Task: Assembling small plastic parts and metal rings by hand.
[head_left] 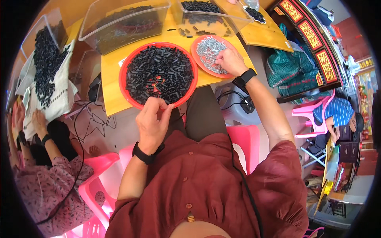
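A red basin heaped with small black tube-like plastic pieces sits at the front of the yellow table. At its near rim is my left hand, thumb and fingers pinched together; whatever they hold is hidden. To the right, an orange-red plate carries many tiny silver metal parts. My right hand reaches over this plate, its fingertips closed down at the metal parts. I cannot make out what is between them. Both wrists wear black bands.
Clear plastic bins of black pieces stand behind the basin. Loose black pieces lie near the second bin. At left, another person's hands rest by a white cloth with black pieces. Cables trail on the floor.
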`<action>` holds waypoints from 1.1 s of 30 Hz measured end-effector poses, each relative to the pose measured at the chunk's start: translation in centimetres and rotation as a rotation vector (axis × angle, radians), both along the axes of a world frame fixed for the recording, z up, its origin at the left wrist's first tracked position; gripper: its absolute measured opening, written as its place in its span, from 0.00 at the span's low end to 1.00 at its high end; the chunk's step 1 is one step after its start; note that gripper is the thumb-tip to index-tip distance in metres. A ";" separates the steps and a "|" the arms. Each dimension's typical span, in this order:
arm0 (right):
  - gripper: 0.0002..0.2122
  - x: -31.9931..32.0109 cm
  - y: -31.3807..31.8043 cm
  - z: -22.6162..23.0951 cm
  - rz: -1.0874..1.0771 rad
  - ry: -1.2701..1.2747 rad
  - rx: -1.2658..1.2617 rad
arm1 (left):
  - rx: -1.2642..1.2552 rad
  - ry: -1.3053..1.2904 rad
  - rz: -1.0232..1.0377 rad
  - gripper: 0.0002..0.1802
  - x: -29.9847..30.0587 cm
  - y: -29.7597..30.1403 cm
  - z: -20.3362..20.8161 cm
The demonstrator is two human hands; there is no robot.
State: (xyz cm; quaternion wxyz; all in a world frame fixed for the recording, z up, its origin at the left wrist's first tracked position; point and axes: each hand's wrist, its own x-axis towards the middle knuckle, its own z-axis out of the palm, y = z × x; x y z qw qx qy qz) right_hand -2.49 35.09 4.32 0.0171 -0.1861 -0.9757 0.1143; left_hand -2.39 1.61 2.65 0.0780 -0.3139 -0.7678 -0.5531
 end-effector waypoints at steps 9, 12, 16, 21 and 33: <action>0.06 0.8 1.3 -0.5 -0.010 0.097 0.119 | -0.025 0.015 -0.004 0.12 0.3 0.1 -1.0; 0.06 1.0 1.5 -0.4 0.066 0.112 0.029 | -0.039 0.018 -0.003 0.12 0.4 0.1 -0.9; 0.07 0.1 1.3 -0.9 0.155 0.059 0.039 | -0.050 0.017 -0.002 0.12 0.4 0.2 -0.9; 0.07 -0.4 1.2 -0.5 0.092 0.076 0.047 | -0.023 0.019 0.004 0.11 0.4 0.1 -0.9; 0.09 3.0 -4.2 2.1 0.233 0.182 -0.618 | -0.041 -0.040 0.005 0.11 0.2 0.0 -0.4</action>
